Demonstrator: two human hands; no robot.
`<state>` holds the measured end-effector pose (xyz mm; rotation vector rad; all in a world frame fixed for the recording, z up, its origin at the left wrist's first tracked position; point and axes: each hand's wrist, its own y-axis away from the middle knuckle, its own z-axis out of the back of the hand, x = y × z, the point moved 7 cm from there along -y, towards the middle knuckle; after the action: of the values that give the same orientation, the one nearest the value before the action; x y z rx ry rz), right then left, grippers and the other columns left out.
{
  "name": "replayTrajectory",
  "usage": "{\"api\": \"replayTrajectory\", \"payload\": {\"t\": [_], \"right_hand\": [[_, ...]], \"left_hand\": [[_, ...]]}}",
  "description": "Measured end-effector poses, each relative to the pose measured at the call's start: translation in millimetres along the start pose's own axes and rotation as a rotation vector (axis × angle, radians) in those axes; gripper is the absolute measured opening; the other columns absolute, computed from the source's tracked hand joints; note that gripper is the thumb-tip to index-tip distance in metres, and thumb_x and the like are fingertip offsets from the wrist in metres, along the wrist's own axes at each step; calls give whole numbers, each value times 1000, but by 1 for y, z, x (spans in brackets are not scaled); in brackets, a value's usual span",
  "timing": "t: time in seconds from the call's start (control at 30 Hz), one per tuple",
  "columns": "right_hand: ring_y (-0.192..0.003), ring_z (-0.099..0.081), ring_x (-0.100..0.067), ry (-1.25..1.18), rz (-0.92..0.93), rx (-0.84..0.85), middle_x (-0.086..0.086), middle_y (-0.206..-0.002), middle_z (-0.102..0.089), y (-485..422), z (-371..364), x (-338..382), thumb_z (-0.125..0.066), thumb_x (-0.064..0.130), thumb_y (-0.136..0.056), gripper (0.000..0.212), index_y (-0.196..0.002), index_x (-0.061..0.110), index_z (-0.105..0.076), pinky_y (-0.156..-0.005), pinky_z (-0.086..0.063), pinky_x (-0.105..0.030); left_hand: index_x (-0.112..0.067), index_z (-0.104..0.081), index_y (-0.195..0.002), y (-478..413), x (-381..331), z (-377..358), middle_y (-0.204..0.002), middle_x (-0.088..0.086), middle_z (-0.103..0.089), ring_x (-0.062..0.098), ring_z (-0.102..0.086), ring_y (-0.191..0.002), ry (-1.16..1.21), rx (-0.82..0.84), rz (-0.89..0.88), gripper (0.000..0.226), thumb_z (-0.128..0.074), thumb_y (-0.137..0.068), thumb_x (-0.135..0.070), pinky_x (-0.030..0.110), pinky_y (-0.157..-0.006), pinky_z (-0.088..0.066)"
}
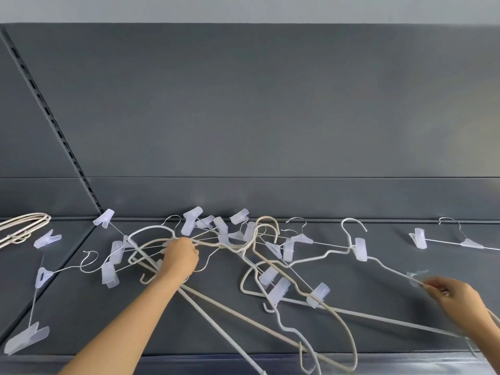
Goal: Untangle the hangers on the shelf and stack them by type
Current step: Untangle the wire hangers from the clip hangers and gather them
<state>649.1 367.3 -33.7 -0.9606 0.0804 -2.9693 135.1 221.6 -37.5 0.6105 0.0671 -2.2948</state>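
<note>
A tangled pile of hangers [243,247] lies across the middle of the dark grey shelf [189,328]: white coated wire hangers mixed with thin metal clip hangers that carry translucent plastic clips. My left hand [180,259] reaches into the left part of the pile, its fingers closed around white wire hangers. At the lower right, my right hand [451,296] pinches the shoulder end of a white wire hanger [389,269] that runs back into the pile.
Nested white wire hangers [24,226] lie at the far left. A clip hanger [38,293] lies alone at the left front, another clip hanger [457,240] at the far right by the back panel. A slotted upright [54,125] rises at the left.
</note>
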Motion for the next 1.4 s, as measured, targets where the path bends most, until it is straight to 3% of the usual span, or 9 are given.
{"api": "replayTrajectory", "payload": {"t": [0.17,0.27,0.47,0.67,0.77,0.93,1.13,1.2,1.4], "right_hand": [[-79,-60,-34,-12,1,2,-12,-75,-66,-4,-10,-7,-63,-3,-80,40,-60,31,-56,-73,-39,-36],[-82,-61,-35,-17,-1,2,-17,-83,-70,-7,-14,-9,-64,-1,-80,25,-69,21,-60,-73,-39,-36],[-85,-63,-35,-30,14,3,-17,-88,-71,-11,-15,-9,-65,2,-81,7,-81,4,-72,-77,-42,-38],[-87,-63,-34,-54,24,8,-16,-91,-72,-11,-14,-11,-65,4,-81,7,-81,8,-71,-80,-43,-38],[-87,-62,-34,-68,30,11,-15,-93,-71,-13,-14,-11,-66,5,-81,7,-82,7,-72,-83,-44,-41],[-84,-61,-32,-107,53,33,-13,-90,-71,-17,-13,-10,-65,5,-81,17,-73,20,-65,-81,-44,-39],[-82,-60,-29,-141,56,76,-7,-83,-69,-19,-14,-10,-66,5,-81,28,-67,28,-63,-78,-40,-31],[-87,-61,-28,-140,52,85,-11,-91,-71,-19,-16,-10,-65,1,-81,17,-77,15,-72,-82,-41,-32],[-82,-59,-30,-94,55,67,-20,-91,-70,-26,-21,-5,-63,-2,-81,10,-87,-4,-71,-79,-40,-34]], "left_hand": [[-9,-55,-117,35,-31,17,-121,13,-55,28,-56,-108,-488,-105,-119,32,-50,-92,-30,35,-77,-50],[-16,-54,-118,57,-65,14,-120,2,-49,21,-50,-112,-414,-143,-340,28,-47,-94,-27,33,-83,-47],[-23,-28,-143,106,-128,-53,-151,-4,-21,14,-12,-141,-501,244,-972,63,-46,-86,-5,33,-116,-8],[-28,-31,-141,81,-141,-79,-152,-8,-22,12,-19,-140,-567,416,-933,69,-63,-80,-30,41,-116,-7],[-29,-49,-125,76,-152,-76,-140,-6,-35,17,-38,-128,-539,394,-931,48,-63,-80,-26,39,-109,-18],[-27,-51,-117,70,-156,-76,-143,-10,-34,18,-39,-125,-537,440,-876,42,-67,-78,-27,39,-109,-19],[-26,-54,-109,65,-159,-68,-117,-12,-49,12,-34,-94,-406,430,-852,33,-60,-78,-16,25,-84,-29],[-23,-54,-108,65,-162,-61,-116,-10,-52,15,-37,-97,-393,387,-854,31,-53,-80,-11,22,-72,-27],[-25,-58,-111,65,-162,-66,-120,-9,-50,21,-45,-107,-432,398,-874,35,-50,-83,-8,28,-78,-36]]}}
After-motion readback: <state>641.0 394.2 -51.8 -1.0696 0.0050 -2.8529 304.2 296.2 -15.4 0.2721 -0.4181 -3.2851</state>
